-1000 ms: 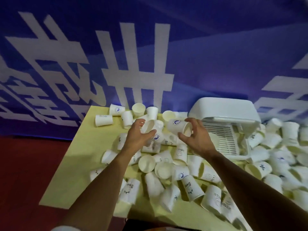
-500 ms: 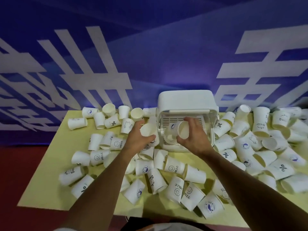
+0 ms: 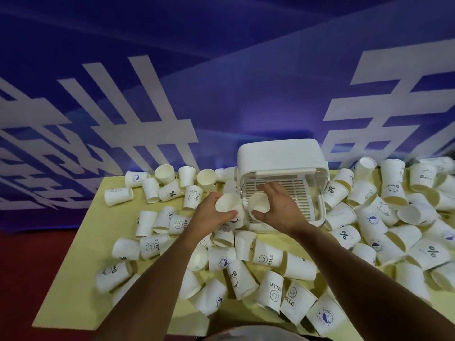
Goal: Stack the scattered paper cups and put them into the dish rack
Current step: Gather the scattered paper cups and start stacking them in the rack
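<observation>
Many white paper cups [image 3: 267, 258] lie scattered on a yellow table [image 3: 81, 242]. A white dish rack [image 3: 280, 156] with a raised lid and a slotted floor stands at the back middle. My left hand [image 3: 209, 215] grips one paper cup [image 3: 226, 203], its open mouth turned toward me. My right hand [image 3: 280, 207] holds a second paper cup [image 3: 258, 201] at the rack's open front, mouth toward me too. The two held cups sit close together, just apart.
Cups crowd both sides of the rack, thickest on the right [image 3: 394, 217]. Bare yellow tabletop shows along the left edge. A blue wall with large white characters [image 3: 147, 107] rises behind the table. Red floor [image 3: 37, 267] lies to the left.
The view has swung so the rack now sits ahead of me. Both hands kept their cups, and the right hand's cup has come nearer the left hand's cup in front of the rack.
</observation>
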